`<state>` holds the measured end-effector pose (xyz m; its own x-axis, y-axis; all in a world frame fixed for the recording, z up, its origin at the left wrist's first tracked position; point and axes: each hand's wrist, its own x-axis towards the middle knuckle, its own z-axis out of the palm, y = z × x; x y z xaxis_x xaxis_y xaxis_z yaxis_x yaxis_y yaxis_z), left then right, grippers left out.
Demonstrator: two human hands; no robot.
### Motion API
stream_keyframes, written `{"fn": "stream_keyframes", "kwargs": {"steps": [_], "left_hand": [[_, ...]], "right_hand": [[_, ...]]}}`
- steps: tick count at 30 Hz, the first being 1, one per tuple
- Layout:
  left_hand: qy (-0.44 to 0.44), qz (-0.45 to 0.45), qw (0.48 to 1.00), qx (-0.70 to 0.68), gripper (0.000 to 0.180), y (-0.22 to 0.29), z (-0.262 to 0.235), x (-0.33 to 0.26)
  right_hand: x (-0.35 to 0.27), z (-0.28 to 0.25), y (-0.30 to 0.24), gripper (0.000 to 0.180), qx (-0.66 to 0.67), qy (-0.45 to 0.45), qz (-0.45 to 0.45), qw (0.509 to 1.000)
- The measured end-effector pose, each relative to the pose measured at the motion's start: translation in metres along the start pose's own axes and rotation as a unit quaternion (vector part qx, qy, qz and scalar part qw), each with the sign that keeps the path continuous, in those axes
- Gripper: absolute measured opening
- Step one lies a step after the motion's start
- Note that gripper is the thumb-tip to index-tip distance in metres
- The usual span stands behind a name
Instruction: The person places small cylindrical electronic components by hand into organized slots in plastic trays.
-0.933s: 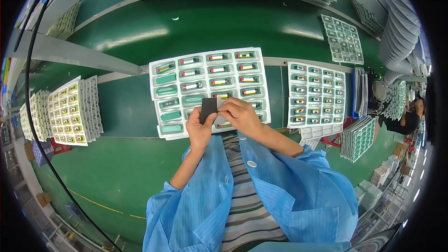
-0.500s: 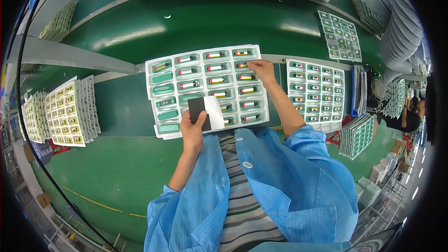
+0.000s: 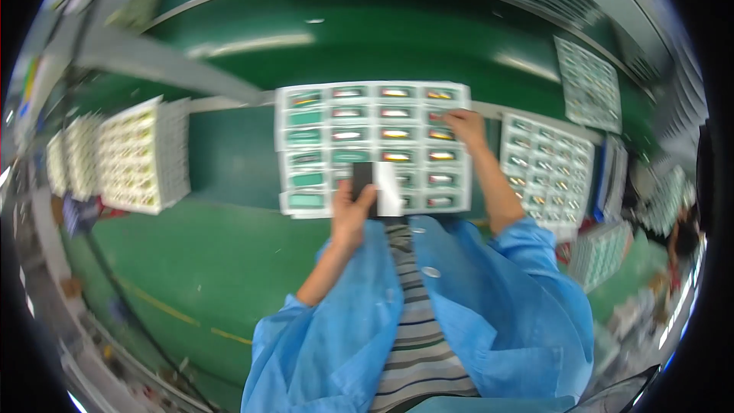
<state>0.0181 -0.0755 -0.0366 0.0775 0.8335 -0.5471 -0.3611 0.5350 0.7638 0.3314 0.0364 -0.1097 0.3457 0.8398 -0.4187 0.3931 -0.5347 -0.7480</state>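
A white tray (image 3: 281,164) with green-lined cells lies in front of me, blurred now. Many cells hold small cylindrical parts with red, white and yellow markings; several on its left side show only green. Over the tray's near edge, my left hand (image 3: 350,216) grips a flat card-like piece, half black (image 3: 362,180) and half white (image 3: 388,187), thumb on top. My right hand (image 3: 467,127) reaches in at the right edge, its fingers pinched together at the second cell from the far end. Blur hides whether they hold the small part there.
Stacked filled trays (image 3: 134,160) stand at the left, and another filled tray (image 3: 547,172) is at the right. Farther back lies one more tray (image 3: 587,84). A grey frame post (image 3: 168,69) slants in from the left. Blue-edged folders (image 3: 609,176) stand beyond the right tray.
My view has turned, so the tray and both hands appear farther right and blurred. Relative to the tray, my right hand stays at the same cell; my left still grips the black-and-white card-like piece.
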Motion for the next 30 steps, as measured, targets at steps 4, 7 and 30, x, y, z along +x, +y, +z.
{"fn": "stream_keyframes", "kwargs": {"steps": [4,7,30], "left_hand": [[-0.012,0.008,0.998,0.064,0.040,0.000,0.009,0.011],[0.007,0.015,0.998,0.062,0.037,-0.009,0.008,0.016],[-0.001,0.046,0.999,0.023,0.030,0.013,0.001,-0.002]], "right_hand": [[0.019,-0.017,0.042,0.024,0.014,0.023,-0.061,0.998],[0.023,-0.014,0.041,0.020,0.046,-0.009,-0.018,0.999],[0.025,-0.012,0.035,0.013,0.071,-0.038,0.013,0.997]]}}
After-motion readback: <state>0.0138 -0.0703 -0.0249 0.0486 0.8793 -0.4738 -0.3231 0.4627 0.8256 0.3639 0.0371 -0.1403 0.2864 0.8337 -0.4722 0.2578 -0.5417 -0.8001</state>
